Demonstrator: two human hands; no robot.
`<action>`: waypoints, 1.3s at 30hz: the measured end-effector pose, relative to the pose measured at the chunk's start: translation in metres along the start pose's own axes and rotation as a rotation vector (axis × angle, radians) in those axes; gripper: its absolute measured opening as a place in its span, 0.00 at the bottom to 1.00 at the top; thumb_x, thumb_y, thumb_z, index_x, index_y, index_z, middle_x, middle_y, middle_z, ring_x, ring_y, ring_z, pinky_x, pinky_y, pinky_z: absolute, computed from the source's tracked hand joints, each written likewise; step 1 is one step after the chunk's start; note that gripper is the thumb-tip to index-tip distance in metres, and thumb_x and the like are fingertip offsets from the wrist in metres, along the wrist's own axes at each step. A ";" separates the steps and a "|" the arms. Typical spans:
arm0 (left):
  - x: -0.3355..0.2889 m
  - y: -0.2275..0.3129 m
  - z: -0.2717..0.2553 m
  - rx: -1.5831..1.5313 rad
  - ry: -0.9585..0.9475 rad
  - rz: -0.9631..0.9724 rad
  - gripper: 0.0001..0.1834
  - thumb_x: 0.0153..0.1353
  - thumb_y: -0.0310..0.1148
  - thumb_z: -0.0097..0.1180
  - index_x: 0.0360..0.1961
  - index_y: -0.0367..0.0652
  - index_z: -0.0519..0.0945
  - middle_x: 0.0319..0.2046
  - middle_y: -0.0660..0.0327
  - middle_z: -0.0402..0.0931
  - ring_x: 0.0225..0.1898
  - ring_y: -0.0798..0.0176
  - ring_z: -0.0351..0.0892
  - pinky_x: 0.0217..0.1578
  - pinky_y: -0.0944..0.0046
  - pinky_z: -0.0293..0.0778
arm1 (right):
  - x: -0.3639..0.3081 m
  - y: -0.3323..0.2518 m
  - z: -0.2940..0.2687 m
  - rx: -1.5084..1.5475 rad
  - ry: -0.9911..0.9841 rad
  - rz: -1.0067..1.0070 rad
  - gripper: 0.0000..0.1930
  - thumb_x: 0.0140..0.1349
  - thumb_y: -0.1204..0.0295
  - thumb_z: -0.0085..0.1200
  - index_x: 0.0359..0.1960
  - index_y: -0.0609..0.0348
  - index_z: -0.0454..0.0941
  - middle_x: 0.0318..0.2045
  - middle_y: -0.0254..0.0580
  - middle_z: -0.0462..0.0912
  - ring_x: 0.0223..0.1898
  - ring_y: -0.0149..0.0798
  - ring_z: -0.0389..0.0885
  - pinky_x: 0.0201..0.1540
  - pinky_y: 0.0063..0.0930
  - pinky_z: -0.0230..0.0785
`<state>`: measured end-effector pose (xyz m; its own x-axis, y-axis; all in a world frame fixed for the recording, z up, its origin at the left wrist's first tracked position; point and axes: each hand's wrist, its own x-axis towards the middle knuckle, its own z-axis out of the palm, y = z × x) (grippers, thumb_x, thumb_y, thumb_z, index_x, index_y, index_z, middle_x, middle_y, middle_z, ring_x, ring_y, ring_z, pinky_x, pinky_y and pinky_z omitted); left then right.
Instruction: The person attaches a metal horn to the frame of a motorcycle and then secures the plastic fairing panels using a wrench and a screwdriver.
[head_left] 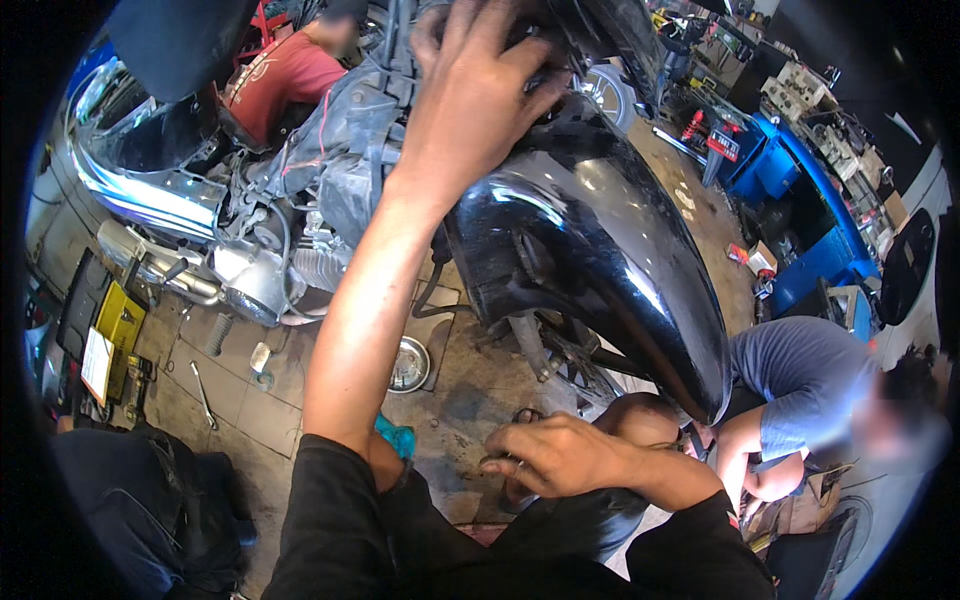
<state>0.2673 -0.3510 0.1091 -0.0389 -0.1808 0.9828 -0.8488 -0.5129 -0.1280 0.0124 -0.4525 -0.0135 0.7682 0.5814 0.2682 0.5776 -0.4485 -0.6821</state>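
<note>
My left hand (470,90) reaches up to the front of a partly stripped motorcycle (330,190), above its black front fender (600,230). Its fingers bend in among dark parts near the steering head, and what they grip is hidden. Below the fender, close to my body, my right hand (555,455) hangs with its fingers curled in toward the thumb. Anything inside those fingers is hidden or too small to name. The fender is glossy and curves down to the right, over the front wheel area.
A person in a grey shirt (800,370) crouches at right; another in a red shirt (285,85) is behind the motorcycle. On the floor lie a wrench (203,395), a round metal dish (409,365) and a cordless drill (139,385). A blue workbench (800,270) stands far right.
</note>
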 end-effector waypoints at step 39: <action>0.007 0.010 -0.001 0.109 -0.111 0.010 0.11 0.56 0.36 0.69 0.38 0.46 0.85 0.54 0.54 0.72 0.57 0.48 0.67 0.57 0.52 0.59 | -0.012 0.006 -0.022 -0.111 -0.178 -0.001 0.14 0.65 0.71 0.49 0.52 0.57 0.70 0.41 0.52 0.83 0.36 0.55 0.86 0.30 0.46 0.80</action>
<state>0.2582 -0.3559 0.1145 0.0163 -0.2748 0.9614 -0.7860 -0.5979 -0.1576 0.0126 -0.4777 -0.0058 0.7126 0.6880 0.1373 0.6124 -0.5145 -0.6002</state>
